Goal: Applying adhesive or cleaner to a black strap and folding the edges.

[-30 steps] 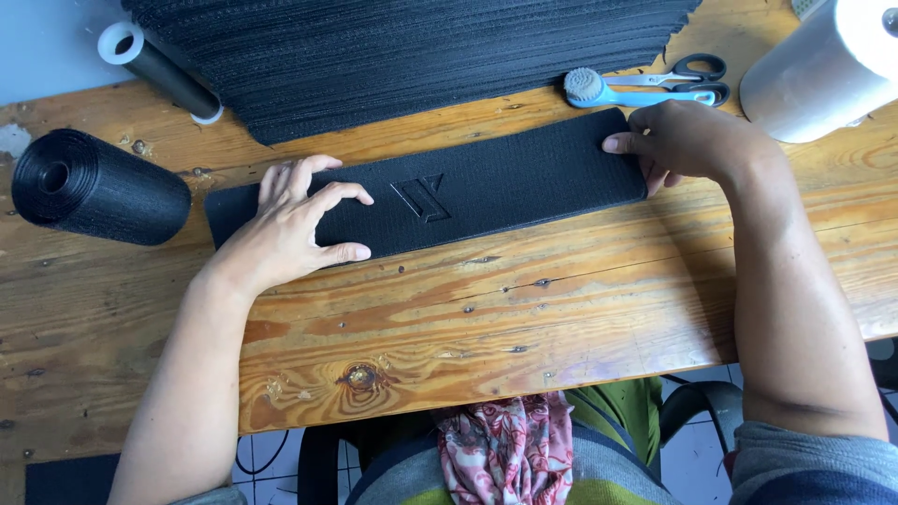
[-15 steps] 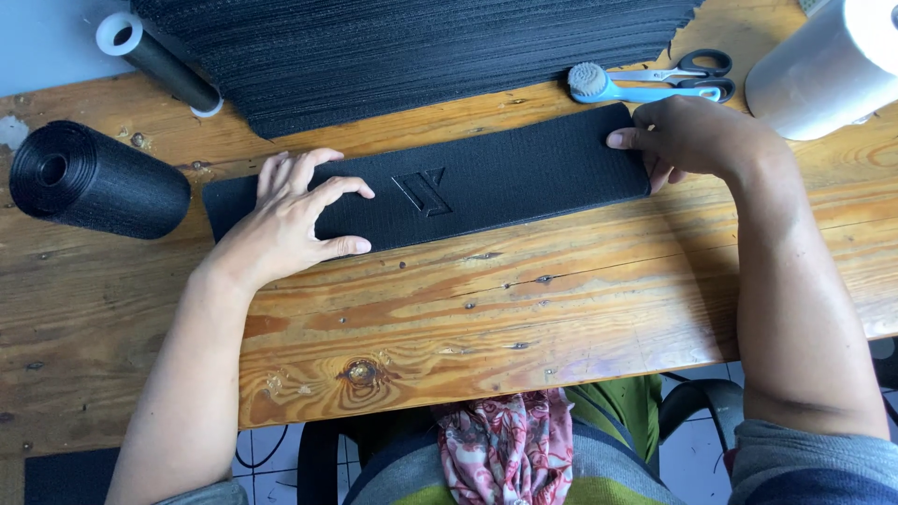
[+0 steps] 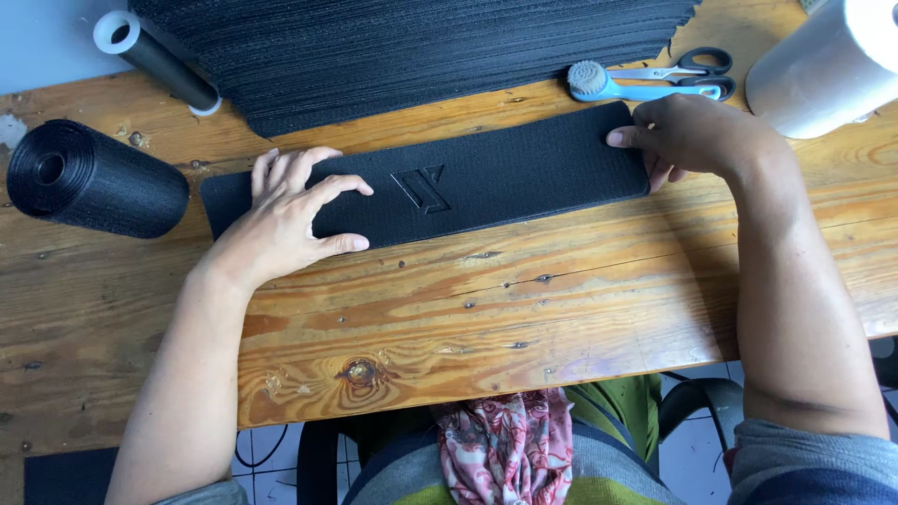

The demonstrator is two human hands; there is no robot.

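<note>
A long black textured pad [image 3: 486, 178] with an embossed emblem at its middle lies flat on the wooden table [image 3: 524, 299]. My left hand [image 3: 285, 220] rests palm down on the pad's left end, fingers spread. At the pad's right end, my right hand [image 3: 697, 136] grips the edge, thumb on top and fingers curled beneath the corner.
A tall stack of black pads [image 3: 421, 47] fills the back of the table. A black roll [image 3: 94, 178] lies at the left, a thin dark tube [image 3: 154, 58] behind it. Blue scissors and a blue brush [image 3: 655, 79] lie at the back right, beside a white roll [image 3: 828, 61].
Both hands stay on the pad's ends. The pad has barely shifted; nothing was picked up or let go.
</note>
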